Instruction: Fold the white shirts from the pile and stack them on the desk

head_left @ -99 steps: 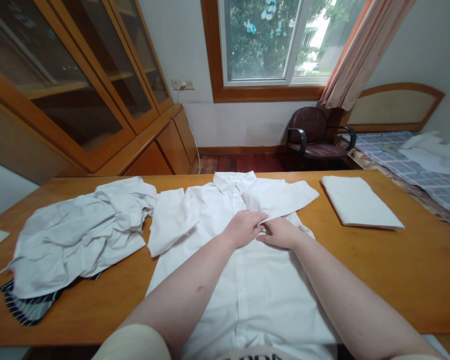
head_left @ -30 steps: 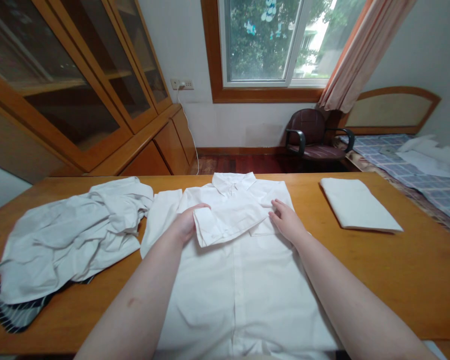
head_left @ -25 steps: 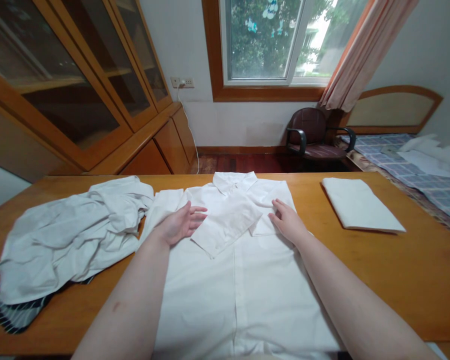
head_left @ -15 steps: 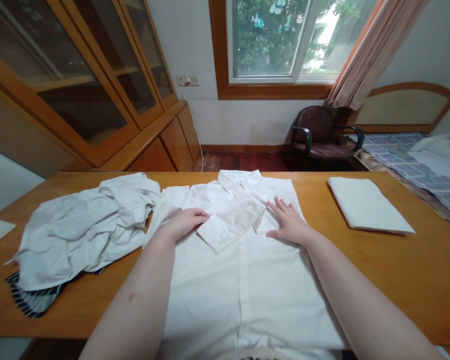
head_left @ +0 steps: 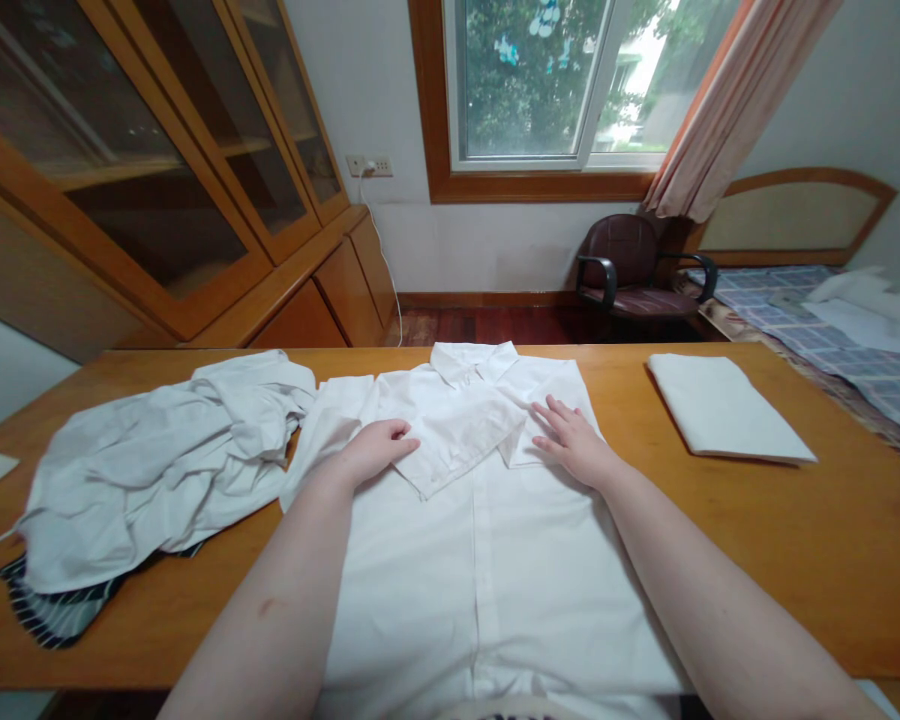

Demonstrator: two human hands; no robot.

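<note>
A white button-up shirt (head_left: 412, 590) lies front up on the table, its collar at the far edge. One sleeve (head_left: 465, 445) is folded slantwise across the chest, with its cuff end near my left hand (head_left: 375, 450). That hand has curled fingers and a thumb closed on the cloth at the sleeve's edge; the fingertips are partly hidden. My right hand (head_left: 577, 442) rests palm down on the right chest of the shirt, fingers spread, beside the other folded-in sleeve end.
A rumpled pile of white clothes (head_left: 157, 460) lies left on the wooden table (head_left: 720, 560), over a dark striped cloth (head_left: 52, 610). A folded white garment (head_left: 727, 408) sits at the right. Beyond stand a cabinet (head_left: 300, 290), a chair (head_left: 630, 265) and a bed (head_left: 795, 300).
My left thumb has come into view over the cloth, and its fingers are more curled. My right hand's thumb has drawn closer to its fingers. The whole view has shifted slightly.
</note>
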